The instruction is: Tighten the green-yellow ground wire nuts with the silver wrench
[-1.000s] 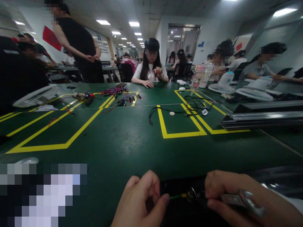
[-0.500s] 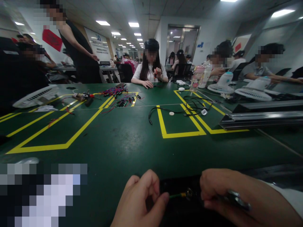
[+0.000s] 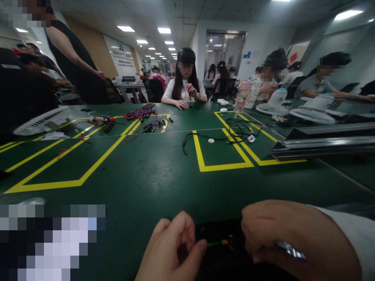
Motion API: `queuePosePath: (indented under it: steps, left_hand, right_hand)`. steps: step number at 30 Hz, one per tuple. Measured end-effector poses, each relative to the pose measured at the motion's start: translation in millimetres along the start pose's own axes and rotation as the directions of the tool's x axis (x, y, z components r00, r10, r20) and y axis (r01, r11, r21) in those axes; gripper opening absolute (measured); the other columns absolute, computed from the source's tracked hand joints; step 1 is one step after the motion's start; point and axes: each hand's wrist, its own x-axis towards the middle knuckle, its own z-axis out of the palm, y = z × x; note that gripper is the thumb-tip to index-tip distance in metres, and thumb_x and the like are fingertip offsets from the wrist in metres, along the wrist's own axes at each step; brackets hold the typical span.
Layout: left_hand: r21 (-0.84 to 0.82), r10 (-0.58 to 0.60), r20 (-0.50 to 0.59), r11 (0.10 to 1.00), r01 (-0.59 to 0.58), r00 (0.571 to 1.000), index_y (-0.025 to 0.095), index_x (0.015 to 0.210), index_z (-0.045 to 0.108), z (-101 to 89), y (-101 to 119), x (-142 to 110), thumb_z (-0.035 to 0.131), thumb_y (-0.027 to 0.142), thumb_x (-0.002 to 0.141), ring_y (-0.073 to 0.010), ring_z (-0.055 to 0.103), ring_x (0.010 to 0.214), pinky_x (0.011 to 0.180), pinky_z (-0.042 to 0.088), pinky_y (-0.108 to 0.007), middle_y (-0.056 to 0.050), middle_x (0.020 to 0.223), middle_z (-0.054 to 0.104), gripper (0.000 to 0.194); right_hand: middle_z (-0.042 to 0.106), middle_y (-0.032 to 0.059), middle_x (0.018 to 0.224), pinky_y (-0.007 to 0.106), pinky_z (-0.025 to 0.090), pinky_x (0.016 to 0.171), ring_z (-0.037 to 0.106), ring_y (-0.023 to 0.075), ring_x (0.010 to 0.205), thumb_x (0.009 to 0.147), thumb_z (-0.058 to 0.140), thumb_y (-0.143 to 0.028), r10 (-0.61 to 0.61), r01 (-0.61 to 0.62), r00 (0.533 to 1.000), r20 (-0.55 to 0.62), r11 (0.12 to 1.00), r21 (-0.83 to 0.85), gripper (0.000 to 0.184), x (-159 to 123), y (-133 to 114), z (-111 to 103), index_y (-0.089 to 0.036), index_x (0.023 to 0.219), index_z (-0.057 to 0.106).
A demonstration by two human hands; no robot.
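Left hand (image 3: pixel 172 249), bottom centre: fingers curled, thumb and forefinger pinching green wire (image 3: pixel 216 243). Right hand (image 3: pixel 281 238), bottom right: closed round metal tool (image 3: pixel 290 250), its tip at wire end. Both low over green worktop (image 3: pixel 152 175). Black cable (image 3: pixel 222 136) mid-frame, well apart.

1. Two bare hands fill the bottom edge of the head-camera view — the left hand (image 3: pixel 172 249) at about 6 o'clock, the right hand (image 3: pixel 281 238) toward 5 o'clock.
2. No gloves, rings or watch are visible on either hand.
3. A white sleeve (image 3: pixel 351 234) covers the right forearm to the wrist — plain cloth, no markings seen.
4. The left wrist runs out of view before any sleeve shows.
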Motion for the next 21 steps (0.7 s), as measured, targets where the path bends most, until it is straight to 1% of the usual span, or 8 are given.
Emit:
queuePosePath:
  steps: [3,6,9,11,12,13,16,21]
  left_hand:
    - [0.001,0.001,0.000,1.000,-0.001,1.000,0.026,0.072,0.044,-0.2,0.6,-0.8,0.054,0.030,0.084,-0.0259,0.058,0.078,0.069,0.043,-0.035,0.001,0.067,0.063,0.016]
    - [0.001,0.008,-0.001,1.000,-0.008,1.000,0.026,0.071,0.044,0.0,0.1,-0.9,0.054,0.029,0.084,-0.0258,0.058,0.078,0.069,0.043,-0.034,0.001,0.067,0.063,0.016]
    - [0.004,0.014,-0.022,1.000,-0.014,1.000,0.025,0.071,0.045,1.0,-1.4,-0.8,0.055,0.028,0.083,-0.0250,0.058,0.076,0.068,0.043,-0.034,0.000,0.068,0.064,0.015]
    - [-0.007,0.018,-0.038,1.000,-0.018,0.999,0.025,0.071,0.046,1.7,-2.5,-1.0,0.056,0.027,0.082,-0.0253,0.059,0.076,0.068,0.043,-0.034,0.000,0.067,0.064,0.015]
    - [-0.016,0.019,-0.044,1.000,-0.020,0.999,0.025,0.071,0.046,1.9,-2.9,-1.2,0.057,0.027,0.082,-0.0254,0.059,0.076,0.067,0.043,-0.034,0.000,0.067,0.065,0.015]
    - [-0.021,0.023,-0.051,0.999,-0.024,0.998,0.025,0.071,0.046,2.1,-3.1,-1.3,0.057,0.027,0.081,-0.0253,0.059,0.076,0.067,0.043,-0.034,0.000,0.067,0.064,0.016]
    - [-0.022,0.027,-0.055,0.999,-0.028,0.998,0.025,0.070,0.047,2.2,-3.1,-1.7,0.056,0.028,0.082,-0.0253,0.059,0.075,0.067,0.043,-0.034,0.000,0.068,0.064,0.015]
    - [-0.002,0.031,-0.036,1.000,-0.031,0.999,0.026,0.071,0.046,1.8,-2.2,-1.4,0.055,0.030,0.083,-0.0265,0.059,0.077,0.067,0.043,-0.035,0.000,0.067,0.064,0.016]
  right_hand:
    - [0.065,-0.0035,0.081,0.023,0.044,0.064,0.059,0.0127,0.071,0.092,0.061,-0.013,0.073,-0.064,0.992,-0.106,0.994,0.093,0.011,-5.3,-0.9,-1.3,-0.023,0.088,0.061]
    - [0.064,-0.0075,0.076,0.023,0.043,0.062,0.057,0.0125,0.066,0.093,0.063,-0.018,0.202,-0.185,0.954,-0.222,0.978,0.096,0.013,-11.2,-8.7,-0.4,-0.027,0.085,0.060]
    - [0.062,-0.0076,0.072,0.026,0.043,0.059,0.055,0.0143,0.061,0.095,0.061,-0.029,0.382,-0.355,0.863,-0.332,0.924,0.139,0.013,-17.7,-18.0,12.8,-0.029,0.082,0.061]
    - [0.060,-0.0073,0.069,0.026,0.043,0.057,0.054,0.0151,0.059,0.094,0.060,-0.035,0.506,-0.462,0.783,-0.361,0.863,0.206,0.014,-22.1,-20.0,27.2,-0.030,0.081,0.062]
    - [0.061,-0.0069,0.069,0.026,0.044,0.057,0.055,0.0154,0.059,0.094,0.060,-0.036,0.532,-0.478,0.769,-0.354,0.846,0.235,0.015,-24.0,-19.5,34.3,-0.030,0.081,0.062]
    - [0.062,-0.0064,0.070,0.026,0.045,0.057,0.057,0.0157,0.060,0.094,0.060,-0.037,0.548,-0.487,0.760,-0.349,0.836,0.253,0.014,-25.4,-18.2,40.5,-0.030,0.081,0.062]
    - [0.065,-0.0049,0.072,0.027,0.048,0.058,0.063,0.0169,0.063,0.093,0.060,-0.037,0.552,-0.487,0.772,-0.316,0.832,0.264,0.013,-24.7,-14.5,49.2,-0.030,0.083,0.062]
    - [0.069,-0.0040,0.070,0.027,0.048,0.054,0.067,0.0180,0.060,0.092,0.057,-0.030,0.514,-0.478,0.804,-0.300,0.858,0.189,0.013,-14.8,-16.6,43.3,-0.029,0.080,0.062]
